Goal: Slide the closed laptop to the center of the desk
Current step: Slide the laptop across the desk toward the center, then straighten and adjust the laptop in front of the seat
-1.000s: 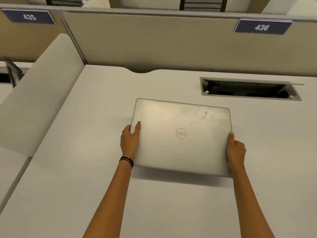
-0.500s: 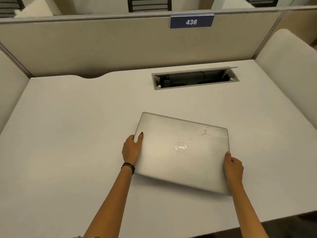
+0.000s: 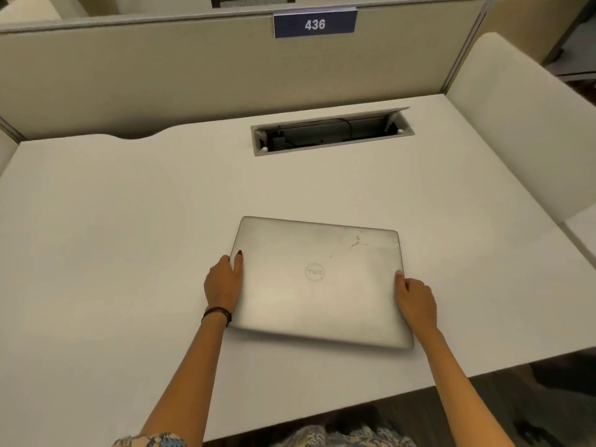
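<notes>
Gripping the closed laptop (image 3: pixel 317 279) at its side edges, left hand (image 3: pixel 223 285) and right hand (image 3: pixel 416 300) are both curled onto it. It lies flat on the desk (image 3: pixel 113 221), slightly skewed, near the middle; judged nearly done, only squaring and release left

Open cable tray (image 3: pixel 332 132); number sign (image 3: pixel 315 24) on partition (image 3: pixel 161 69).

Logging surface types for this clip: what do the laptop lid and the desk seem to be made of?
The laptop lid looks like brushed silver metal, possibly aluminium: it has a soft sheen and scuff marks near its far right corner. The desk looks like matte off-white laminate, flat and with no glare; its core cannot be told.
</notes>
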Tool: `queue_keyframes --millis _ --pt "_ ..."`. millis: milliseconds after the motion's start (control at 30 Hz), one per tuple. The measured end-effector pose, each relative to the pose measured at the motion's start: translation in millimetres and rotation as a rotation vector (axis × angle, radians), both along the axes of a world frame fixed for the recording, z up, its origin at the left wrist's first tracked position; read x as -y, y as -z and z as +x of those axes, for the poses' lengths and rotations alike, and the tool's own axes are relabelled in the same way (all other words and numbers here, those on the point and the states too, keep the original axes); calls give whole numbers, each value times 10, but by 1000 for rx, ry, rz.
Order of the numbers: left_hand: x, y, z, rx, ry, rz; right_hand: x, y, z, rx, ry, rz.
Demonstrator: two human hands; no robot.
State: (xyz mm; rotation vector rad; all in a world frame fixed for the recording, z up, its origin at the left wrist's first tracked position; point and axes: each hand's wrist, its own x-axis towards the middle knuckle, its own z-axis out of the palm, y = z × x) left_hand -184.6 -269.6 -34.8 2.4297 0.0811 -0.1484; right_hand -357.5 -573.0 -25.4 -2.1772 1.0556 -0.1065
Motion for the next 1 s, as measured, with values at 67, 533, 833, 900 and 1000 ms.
queue_keyframes --millis 67,533,833,900,1000 --pt "6 0 21 19 24 50 54 22 -7 -39 -47 -18" --pt "-14 -136 250 -74 319 533 190 -54 98 -268 -269 -103" --pt "-24 -228 313 -164 362 515 177 -57 95 -323 -327 -318" --pt "-19 -268 329 -192 378 515 208 -35 111 -331 -333 -304" --pt "-5 -321 346 -225 398 520 221 4 107 -322 -326 -299"
